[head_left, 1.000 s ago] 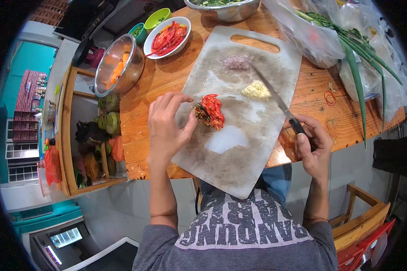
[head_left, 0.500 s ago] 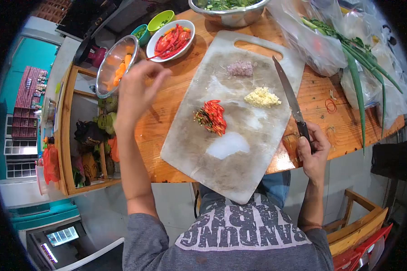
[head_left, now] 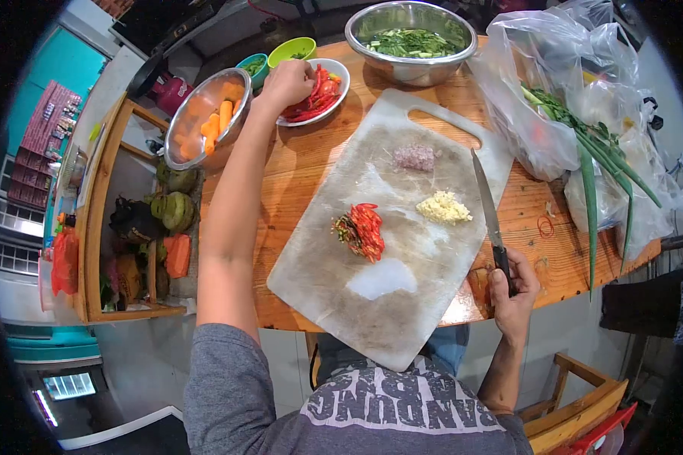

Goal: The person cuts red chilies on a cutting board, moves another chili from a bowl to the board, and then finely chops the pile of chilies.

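My left hand (head_left: 287,85) is at the left side of a white bowl (head_left: 344,85) of red chillies (head_left: 324,97). Its fingers bend down into the bowl, and their tips are hidden. My right hand (head_left: 515,292) grips the black handle of a knife (head_left: 487,199), whose blade points away from me along the right edge of the cutting board (head_left: 319,280). On the board lie chopped red chilli (head_left: 363,232), minced pale garlic (head_left: 443,207) and a small heap of chopped purple-white pieces (head_left: 414,157).
Left of the white bowl are a metal bowl of carrots (head_left: 218,127), a green bowl (head_left: 292,50) and a teal bowl (head_left: 255,67). Behind the board stands a steel bowl of greens (head_left: 411,42). Plastic bags (head_left: 535,136) and green onions (head_left: 590,182) lie at the right.
My left hand has moved away from me and right, from beside the carrot bowl to the white bowl. My right hand still holds the knife. The whole view has shifted slightly.
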Demonstrator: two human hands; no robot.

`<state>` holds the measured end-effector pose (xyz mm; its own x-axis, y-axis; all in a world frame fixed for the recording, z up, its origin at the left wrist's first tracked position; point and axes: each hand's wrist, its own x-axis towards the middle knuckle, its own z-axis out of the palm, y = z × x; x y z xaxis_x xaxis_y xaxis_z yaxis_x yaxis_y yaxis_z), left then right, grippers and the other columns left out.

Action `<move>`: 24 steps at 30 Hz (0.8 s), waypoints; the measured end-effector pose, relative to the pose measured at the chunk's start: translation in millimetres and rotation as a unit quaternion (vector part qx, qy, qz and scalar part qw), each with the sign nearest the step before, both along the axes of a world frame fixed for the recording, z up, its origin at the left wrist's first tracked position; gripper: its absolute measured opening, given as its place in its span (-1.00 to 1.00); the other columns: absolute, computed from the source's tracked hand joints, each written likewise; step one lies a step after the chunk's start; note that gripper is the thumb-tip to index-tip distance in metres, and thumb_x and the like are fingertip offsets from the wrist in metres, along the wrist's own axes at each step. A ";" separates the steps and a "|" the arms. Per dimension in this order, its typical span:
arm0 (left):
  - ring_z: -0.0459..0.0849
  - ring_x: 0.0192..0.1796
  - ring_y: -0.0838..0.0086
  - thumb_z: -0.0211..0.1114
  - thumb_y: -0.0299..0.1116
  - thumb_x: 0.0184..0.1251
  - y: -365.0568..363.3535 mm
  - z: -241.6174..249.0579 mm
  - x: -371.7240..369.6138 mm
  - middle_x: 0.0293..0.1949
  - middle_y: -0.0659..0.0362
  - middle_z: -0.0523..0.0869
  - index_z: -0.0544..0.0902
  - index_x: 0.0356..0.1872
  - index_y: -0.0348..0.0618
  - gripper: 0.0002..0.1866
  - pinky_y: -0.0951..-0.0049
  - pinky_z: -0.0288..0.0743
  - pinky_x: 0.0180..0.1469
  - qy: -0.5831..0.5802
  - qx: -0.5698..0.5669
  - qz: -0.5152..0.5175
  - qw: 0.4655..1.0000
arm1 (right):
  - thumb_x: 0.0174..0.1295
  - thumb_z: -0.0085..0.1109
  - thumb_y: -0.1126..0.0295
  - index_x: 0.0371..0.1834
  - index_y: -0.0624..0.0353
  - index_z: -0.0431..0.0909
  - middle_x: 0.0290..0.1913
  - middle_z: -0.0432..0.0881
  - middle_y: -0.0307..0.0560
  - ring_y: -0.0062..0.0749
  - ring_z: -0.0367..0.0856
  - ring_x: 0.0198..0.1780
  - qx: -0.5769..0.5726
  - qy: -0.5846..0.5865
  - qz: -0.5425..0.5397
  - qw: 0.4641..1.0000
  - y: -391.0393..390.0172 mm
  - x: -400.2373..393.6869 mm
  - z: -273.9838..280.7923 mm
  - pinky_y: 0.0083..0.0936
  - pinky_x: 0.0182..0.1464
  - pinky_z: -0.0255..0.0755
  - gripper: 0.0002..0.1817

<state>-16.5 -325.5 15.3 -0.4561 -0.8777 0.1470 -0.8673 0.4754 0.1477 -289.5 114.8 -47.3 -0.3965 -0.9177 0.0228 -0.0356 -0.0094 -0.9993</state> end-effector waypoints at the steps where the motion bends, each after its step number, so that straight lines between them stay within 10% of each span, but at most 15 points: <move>1: 0.78 0.01 0.01 0.29 -0.37 0.20 -1.8 -1.5 -0.2 -0.13 -0.09 0.82 0.81 -0.20 -0.09 -0.80 0.04 0.61 0.11 -0.009 0.013 -0.002 1.000 | 0.41 0.25 0.44 0.26 0.41 0.51 0.07 0.68 -0.09 -0.51 0.64 0.08 0.003 0.003 0.000 1.000 0.1 0.7 0.9 -0.54 0.18 0.47 -0.59; 12: 0.75 -0.03 0.06 0.34 -0.45 0.06 -18.2 13.1 10.2 -0.10 -0.08 0.78 0.69 -0.03 -0.16 -0.63 0.18 0.61 0.03 -0.135 0.114 -0.083 0.981 | 0.41 0.26 0.43 0.26 0.39 0.51 0.05 0.69 -0.11 -0.54 0.64 0.06 0.026 0.009 -0.005 1.000 -0.1 0.6 3.6 -0.55 0.16 0.49 -0.58; 24: 0.75 -0.16 0.40 0.39 -0.31 0.18 -18.3 31.1 20.7 -0.22 0.14 0.80 0.75 -0.11 -0.14 -0.73 0.37 0.61 -0.03 0.013 0.120 -0.054 0.991 | 0.41 0.28 0.44 0.27 0.41 0.50 0.09 0.69 -0.10 -0.52 0.64 0.11 0.025 -0.020 -0.002 0.999 -1.7 2.1 2.9 -0.54 0.21 0.48 -0.57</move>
<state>4.2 -343.8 46.4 -0.5484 -0.8349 -0.0465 -0.8076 0.5143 0.2887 -287.4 113.1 -44.4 -0.3994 -0.9159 -0.0393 0.0035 0.0413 -0.9991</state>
